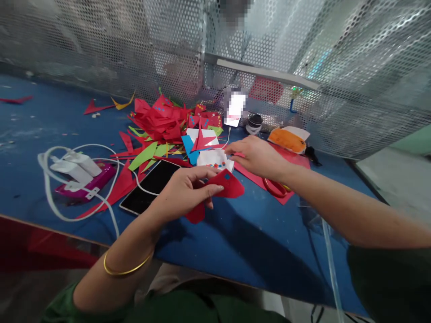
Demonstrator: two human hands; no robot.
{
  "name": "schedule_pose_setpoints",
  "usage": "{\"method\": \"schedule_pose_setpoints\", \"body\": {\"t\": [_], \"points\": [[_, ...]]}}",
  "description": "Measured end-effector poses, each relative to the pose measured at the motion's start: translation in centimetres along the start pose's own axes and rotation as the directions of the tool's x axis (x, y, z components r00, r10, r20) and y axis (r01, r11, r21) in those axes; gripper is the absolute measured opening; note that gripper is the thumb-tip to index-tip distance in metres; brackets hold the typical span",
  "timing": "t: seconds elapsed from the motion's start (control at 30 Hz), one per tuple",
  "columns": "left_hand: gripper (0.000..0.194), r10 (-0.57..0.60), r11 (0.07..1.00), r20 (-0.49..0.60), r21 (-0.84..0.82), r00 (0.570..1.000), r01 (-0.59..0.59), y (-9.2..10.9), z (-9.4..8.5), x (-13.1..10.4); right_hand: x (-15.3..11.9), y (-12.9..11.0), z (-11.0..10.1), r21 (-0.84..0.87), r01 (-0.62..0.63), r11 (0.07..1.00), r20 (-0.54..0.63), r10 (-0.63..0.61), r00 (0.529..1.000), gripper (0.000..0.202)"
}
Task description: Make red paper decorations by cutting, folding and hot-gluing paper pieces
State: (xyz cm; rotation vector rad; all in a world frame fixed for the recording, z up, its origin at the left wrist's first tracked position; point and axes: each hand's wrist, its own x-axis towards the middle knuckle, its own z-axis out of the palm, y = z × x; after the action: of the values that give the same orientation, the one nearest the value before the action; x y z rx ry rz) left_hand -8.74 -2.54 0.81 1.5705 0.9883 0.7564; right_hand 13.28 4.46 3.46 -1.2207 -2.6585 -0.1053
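Observation:
My left hand (191, 188) is closed on a red cut-out piece (230, 185), its thumb on top. A small blue square shows on the piece, and part of the red hangs below the fingers. My right hand (251, 154) is above the right edge of a white tray (210, 157) that holds small red and blue bits. Its thumb and fingertips are drawn close together in a pinch; whatever is between them is too small to make out. Just under the right forearm lie red-handled scissors (274, 188) on a red sheet (249, 172).
A heap of red cut pieces (158, 119) lies behind green scraps (143, 156). Left of my hand are a dark phone (155, 184), white chargers (77, 168) and looped cable. A lit phone (235, 107) leans on the perforated metal screen (134, 54), near an orange object (288, 140).

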Motion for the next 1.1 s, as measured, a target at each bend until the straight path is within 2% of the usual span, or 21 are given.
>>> {"method": "schedule_pose_setpoints", "body": {"t": [0.07,0.13,0.23,0.37,0.57,0.83,1.1], "points": [[0.022,0.048,0.995,-0.080,0.091,0.996,-0.041,-0.2,-0.4,0.2,1.5,0.0,1.2,0.008,-0.005,1.000,0.069,0.004,0.998,0.021],[0.018,0.113,0.962,-0.105,0.260,0.988,-0.082,-0.7,-0.6,0.5,2.4,0.2,2.1,0.007,-0.022,1.000,0.130,0.021,0.991,0.020],[0.017,0.162,0.848,-0.057,0.518,0.985,-0.110,-1.4,-0.7,0.8,2.5,0.6,2.9,-0.021,-0.021,1.000,0.177,0.025,0.984,0.018],[0.017,0.128,0.728,-0.023,0.681,0.991,-0.079,-1.7,-0.5,0.7,2.0,1.0,3.5,-0.055,0.019,0.998,0.180,-0.008,0.984,0.019],[0.020,0.092,0.630,0.006,0.774,0.996,-0.063,-1.7,-0.3,0.2,2.1,1.4,4.5,-0.007,0.089,0.996,0.182,-0.086,0.980,0.014],[0.022,0.159,0.559,0.031,0.821,0.987,-0.115,-1.7,-0.3,-0.2,3.4,0.2,5.2,0.102,0.128,0.987,0.234,-0.149,0.961,0.018],[0.022,0.195,0.528,0.039,0.838,0.980,-0.138,-1.7,0.0,-0.2,4.7,-0.5,6.2,0.094,0.068,0.993,0.296,-0.093,0.951,0.019]]}}
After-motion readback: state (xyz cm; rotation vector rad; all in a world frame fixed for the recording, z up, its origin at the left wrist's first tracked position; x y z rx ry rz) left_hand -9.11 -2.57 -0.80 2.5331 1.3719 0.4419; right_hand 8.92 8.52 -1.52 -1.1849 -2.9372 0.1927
